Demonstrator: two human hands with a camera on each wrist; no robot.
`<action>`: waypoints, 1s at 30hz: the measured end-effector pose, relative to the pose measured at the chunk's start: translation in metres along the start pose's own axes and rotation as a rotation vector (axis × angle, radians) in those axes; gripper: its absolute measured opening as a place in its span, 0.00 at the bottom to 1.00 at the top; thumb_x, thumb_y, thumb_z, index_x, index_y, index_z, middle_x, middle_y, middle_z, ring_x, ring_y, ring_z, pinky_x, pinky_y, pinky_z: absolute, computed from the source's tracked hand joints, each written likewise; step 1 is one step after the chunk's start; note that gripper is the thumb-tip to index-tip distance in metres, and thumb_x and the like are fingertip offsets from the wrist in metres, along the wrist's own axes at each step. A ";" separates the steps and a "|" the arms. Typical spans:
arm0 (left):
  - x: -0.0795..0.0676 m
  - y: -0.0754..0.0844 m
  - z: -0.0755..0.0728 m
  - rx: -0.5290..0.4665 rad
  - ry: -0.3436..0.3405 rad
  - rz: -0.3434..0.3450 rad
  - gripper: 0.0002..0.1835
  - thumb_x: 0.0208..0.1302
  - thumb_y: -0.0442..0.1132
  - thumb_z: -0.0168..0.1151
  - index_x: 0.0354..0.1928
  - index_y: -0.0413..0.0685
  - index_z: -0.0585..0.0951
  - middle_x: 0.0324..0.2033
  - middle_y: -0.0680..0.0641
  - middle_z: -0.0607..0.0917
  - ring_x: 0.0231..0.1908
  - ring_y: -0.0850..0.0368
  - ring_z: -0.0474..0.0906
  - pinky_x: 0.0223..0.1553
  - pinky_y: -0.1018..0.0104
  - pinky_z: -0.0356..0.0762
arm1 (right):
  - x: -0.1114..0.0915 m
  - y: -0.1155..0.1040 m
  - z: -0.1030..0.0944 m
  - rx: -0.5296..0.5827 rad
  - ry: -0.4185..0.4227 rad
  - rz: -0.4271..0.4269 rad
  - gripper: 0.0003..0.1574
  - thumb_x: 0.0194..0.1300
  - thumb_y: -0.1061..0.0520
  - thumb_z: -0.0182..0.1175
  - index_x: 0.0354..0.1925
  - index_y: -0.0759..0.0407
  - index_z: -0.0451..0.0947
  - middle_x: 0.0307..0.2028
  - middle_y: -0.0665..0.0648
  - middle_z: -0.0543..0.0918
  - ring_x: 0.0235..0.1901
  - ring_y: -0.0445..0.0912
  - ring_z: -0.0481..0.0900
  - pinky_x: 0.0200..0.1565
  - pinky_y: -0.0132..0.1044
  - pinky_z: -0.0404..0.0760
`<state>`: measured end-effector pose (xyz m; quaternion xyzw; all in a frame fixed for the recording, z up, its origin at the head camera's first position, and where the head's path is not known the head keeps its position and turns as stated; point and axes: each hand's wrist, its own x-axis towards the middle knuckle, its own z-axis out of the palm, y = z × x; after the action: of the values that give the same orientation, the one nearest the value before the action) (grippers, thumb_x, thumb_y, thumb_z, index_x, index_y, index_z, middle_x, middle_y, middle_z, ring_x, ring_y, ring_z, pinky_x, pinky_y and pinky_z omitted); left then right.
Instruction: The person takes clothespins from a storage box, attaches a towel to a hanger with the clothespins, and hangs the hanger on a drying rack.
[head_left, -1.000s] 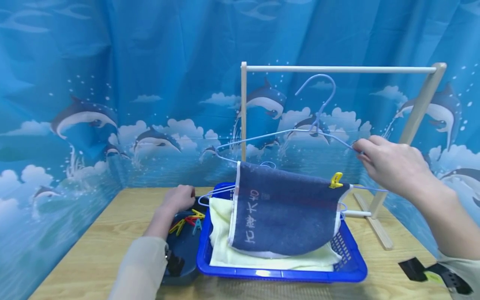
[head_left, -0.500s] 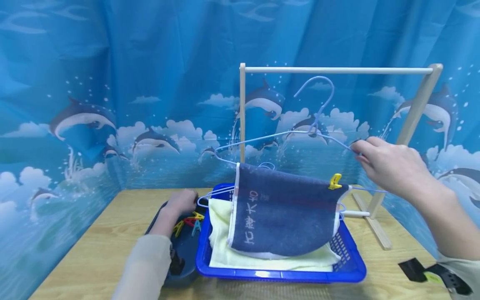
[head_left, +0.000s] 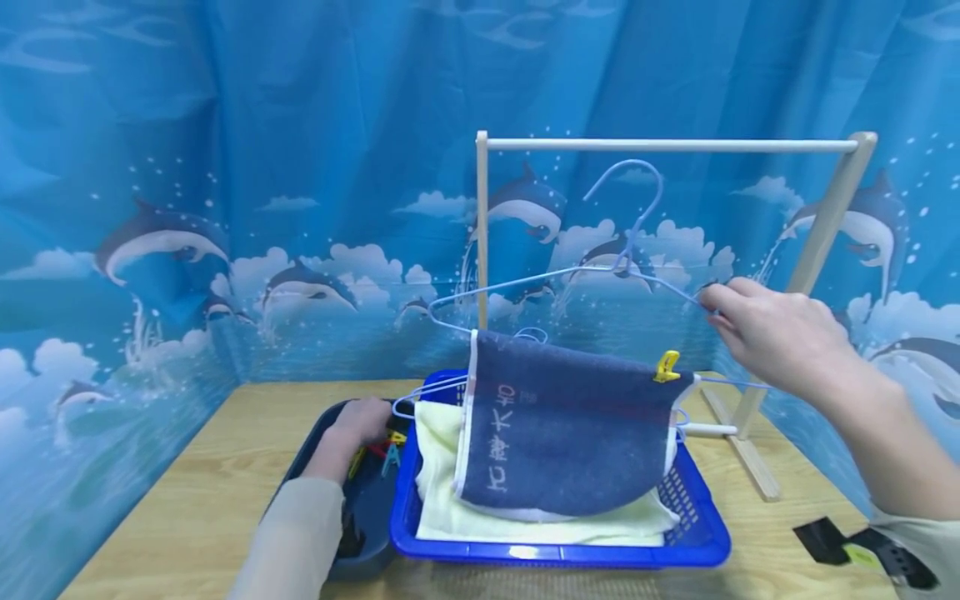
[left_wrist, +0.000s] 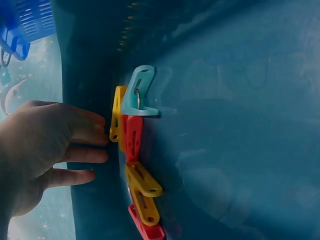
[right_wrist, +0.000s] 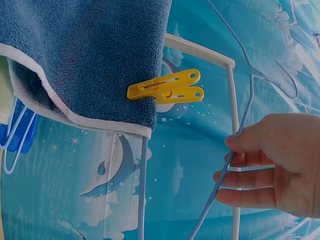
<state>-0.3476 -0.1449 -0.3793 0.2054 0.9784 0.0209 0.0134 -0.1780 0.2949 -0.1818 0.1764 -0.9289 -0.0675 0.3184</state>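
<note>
My right hand (head_left: 787, 333) pinches one sloping arm of a light blue wire clothes hanger (head_left: 661, 187), thumb against fingers, holding it up above the basket. Over the hanger's lower bar drapes a dark blue towel (head_left: 570, 425) with white edging, and a yellow clothespin (right_wrist: 165, 87) clips it near its right end. My left hand (head_left: 363, 419) reaches into a dark tray (head_left: 367, 508). In the left wrist view its fingers extend toward a turquoise clothespin (left_wrist: 131, 105), a red clothespin (left_wrist: 133, 132) and a yellow clothespin (left_wrist: 142, 180), fingertips close beside them and nothing in its grasp.
A blue plastic basket (head_left: 562, 554) holds a folded pale yellow cloth (head_left: 438, 450) and more wire hangers (head_left: 435, 386). Behind it stands a wooden drying rack with a white top rail (head_left: 675, 145). A dolphin-print curtain (head_left: 337, 167) closes off the back of the table (head_left: 187, 467).
My left hand has shifted slightly within the tray, lower and nearer the clothespins. My right hand still holds the hanger; the whole view has drifted slightly.
</note>
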 end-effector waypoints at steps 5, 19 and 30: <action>-0.001 0.001 0.005 0.025 0.021 0.023 0.10 0.53 0.30 0.62 0.19 0.49 0.75 0.17 0.52 0.74 0.20 0.55 0.69 0.26 0.60 0.70 | -0.001 0.000 0.000 0.001 -0.006 0.006 0.11 0.59 0.64 0.60 0.42 0.58 0.76 0.32 0.57 0.78 0.17 0.43 0.67 0.15 0.35 0.62; 0.001 0.002 0.016 0.044 -0.025 0.011 0.07 0.49 0.33 0.65 0.20 0.49 0.76 0.17 0.52 0.74 0.20 0.56 0.69 0.25 0.60 0.71 | -0.002 0.000 0.000 -0.003 -0.011 0.010 0.09 0.59 0.63 0.60 0.41 0.57 0.75 0.32 0.58 0.79 0.16 0.43 0.65 0.15 0.34 0.61; -0.001 -0.002 0.016 0.125 -0.056 -0.025 0.08 0.55 0.31 0.61 0.20 0.47 0.76 0.18 0.50 0.75 0.20 0.55 0.69 0.25 0.58 0.72 | -0.004 -0.001 0.000 -0.005 -0.005 0.000 0.09 0.59 0.64 0.59 0.40 0.57 0.75 0.31 0.56 0.78 0.16 0.42 0.64 0.15 0.34 0.60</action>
<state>-0.3466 -0.1464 -0.3950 0.1943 0.9795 -0.0461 0.0279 -0.1744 0.2950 -0.1841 0.1754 -0.9296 -0.0702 0.3164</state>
